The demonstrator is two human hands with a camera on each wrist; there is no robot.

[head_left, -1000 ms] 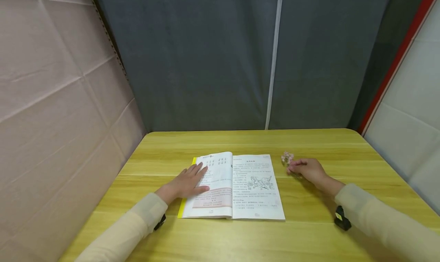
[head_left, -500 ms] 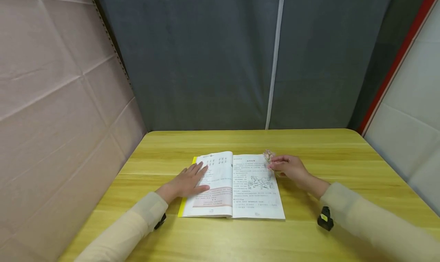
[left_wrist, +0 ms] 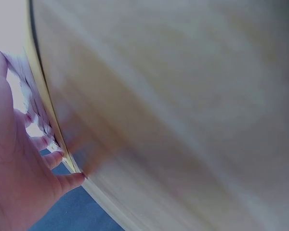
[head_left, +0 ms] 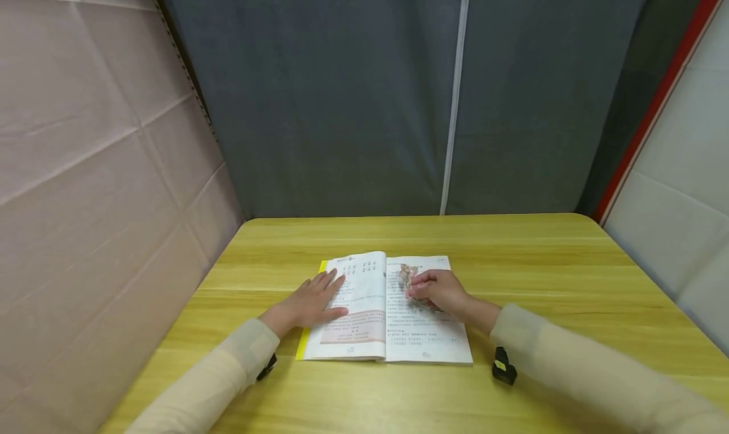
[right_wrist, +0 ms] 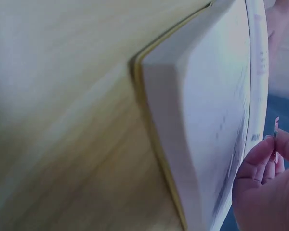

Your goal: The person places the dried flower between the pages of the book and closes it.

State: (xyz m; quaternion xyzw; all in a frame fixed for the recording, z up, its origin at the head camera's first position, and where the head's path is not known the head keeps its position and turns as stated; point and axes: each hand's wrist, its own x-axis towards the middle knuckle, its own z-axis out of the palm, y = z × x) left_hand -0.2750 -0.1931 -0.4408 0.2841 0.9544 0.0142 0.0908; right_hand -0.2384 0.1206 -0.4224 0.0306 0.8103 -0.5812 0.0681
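Observation:
An open book [head_left: 355, 295] with a yellow cover edge lies on the table, printed text on both pages. My left hand [head_left: 312, 302] rests flat on the left page, fingers spread; in the left wrist view its fingertips [left_wrist: 76, 179] lie along the book's edge. Between thumb and fingers my right hand [head_left: 444, 293] pinches a small sprig of pink flowers [head_left: 407, 276] over the right page. In the right wrist view, a bit of the pink sprig [right_wrist: 277, 124] shows above the pinching fingertips. The lower stem is partly hidden by the hand.
The wood-grain table [head_left: 353, 396] extends around the book on all sides. A dark grey curtain [head_left: 342, 105] hangs behind its far edge. Pale cloth [head_left: 102, 168] covers the left side, and a white panel [head_left: 683, 168] with a red border stands on the right.
My right hand has carried the flower sprig leftward from the table beside the book to above the right page. The left hand and the book have stayed in place.

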